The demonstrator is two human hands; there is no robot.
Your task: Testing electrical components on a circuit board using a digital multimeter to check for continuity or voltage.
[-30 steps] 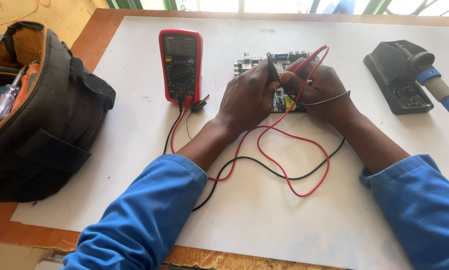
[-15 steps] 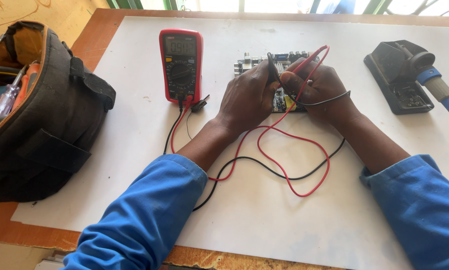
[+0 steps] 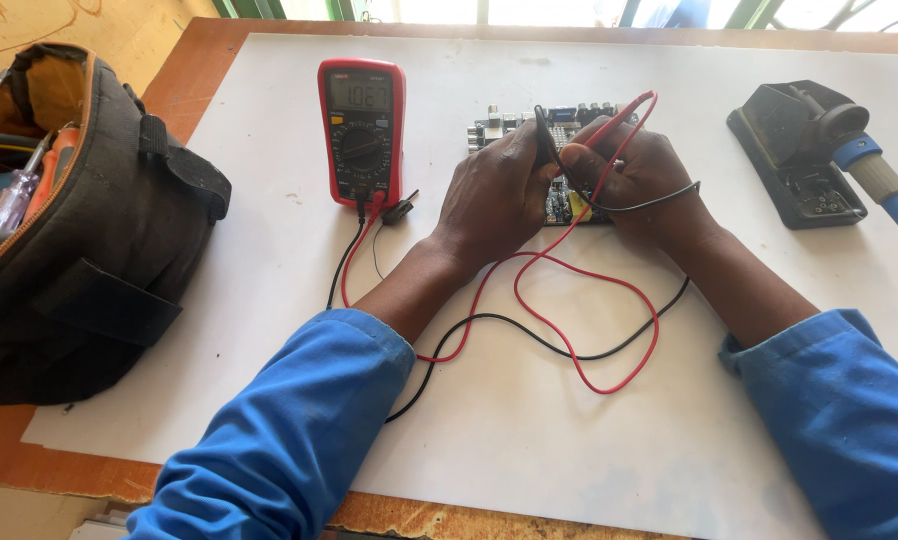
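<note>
Seen from above, the left hand (image 3: 497,195) pinches a black probe (image 3: 542,135) and the right hand (image 3: 641,180) grips a red probe (image 3: 619,120), both tips down on a circuit board (image 3: 559,125) on the white table (image 3: 529,420). A red meter (image 3: 362,130) lies left of the board, a black tool bag (image 3: 79,230) further left.

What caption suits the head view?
Both hands, left hand and right hand, hold multimeter probes on a circuit board.
</note>
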